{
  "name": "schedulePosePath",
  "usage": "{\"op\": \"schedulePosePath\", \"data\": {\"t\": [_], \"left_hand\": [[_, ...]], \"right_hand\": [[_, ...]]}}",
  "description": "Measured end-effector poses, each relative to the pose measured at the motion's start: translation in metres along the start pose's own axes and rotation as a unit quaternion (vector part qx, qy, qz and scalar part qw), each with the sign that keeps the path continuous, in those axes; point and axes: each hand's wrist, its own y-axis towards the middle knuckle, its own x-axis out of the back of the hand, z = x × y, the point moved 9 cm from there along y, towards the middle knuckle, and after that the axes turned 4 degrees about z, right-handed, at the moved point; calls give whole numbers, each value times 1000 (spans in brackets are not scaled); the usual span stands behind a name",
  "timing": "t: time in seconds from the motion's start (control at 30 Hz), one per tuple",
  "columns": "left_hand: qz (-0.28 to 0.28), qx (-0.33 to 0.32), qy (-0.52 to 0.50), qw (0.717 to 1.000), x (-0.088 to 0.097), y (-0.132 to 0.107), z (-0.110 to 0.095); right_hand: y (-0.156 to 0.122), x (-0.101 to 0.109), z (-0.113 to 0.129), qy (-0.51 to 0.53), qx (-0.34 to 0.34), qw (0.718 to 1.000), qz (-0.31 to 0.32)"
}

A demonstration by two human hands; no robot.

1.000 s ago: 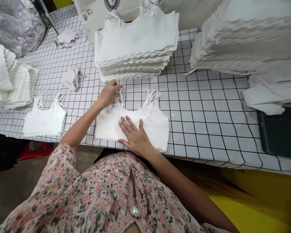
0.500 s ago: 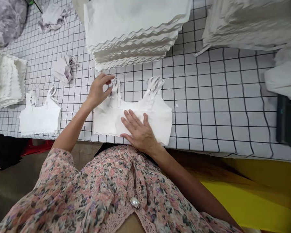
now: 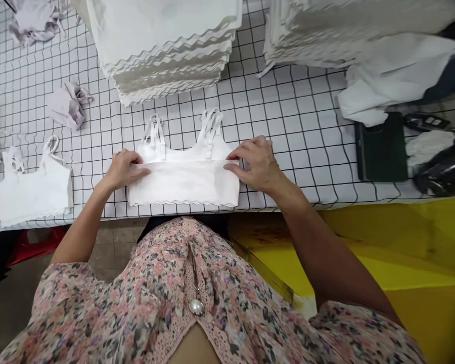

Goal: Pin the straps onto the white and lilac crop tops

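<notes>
White scalloped-hem camisole top folded across its middle, on a grid-patterned tabletop between both hands.
Left hand and right hand grip opposite fold ends; stacked tops lie beyond, a single top left of the left hand.

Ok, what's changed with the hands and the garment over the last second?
The left hand came down from the straps of the white crop top to its left side, and the right hand moved from its middle out to its right side. A band now lies across the top, its upper edge under both hands. The stacked tops and the single top stayed put.
</notes>
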Motion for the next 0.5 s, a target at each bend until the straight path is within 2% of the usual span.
{"op": "schedulePosePath", "data": {"t": [0.07,0.13,0.23,0.3,0.33,0.4,0.5], "left_hand": [[29,15,-56,998,5,0,7],[32,28,-77,996,10,-3,14],[-49,24,-9,998,19,-19,9],[-113,-1,54,992,15,-37,-10],[-131,-17,79,988,8,-47,-23],[-110,-59,102,987,-21,-64,-50],[-66,-77,134,986,-58,-89,-72]], "right_hand": [[2,-1,-3,-4,-10,1000,-4],[-1,3,-6,-13,-31,999,-26],[-20,12,1,-37,-70,994,-81],[-36,16,20,-58,-84,988,-117],[-44,15,34,-69,-81,986,-127],[-53,4,70,-87,-42,989,-111],[-63,-29,110,-108,49,993,-23]]}}
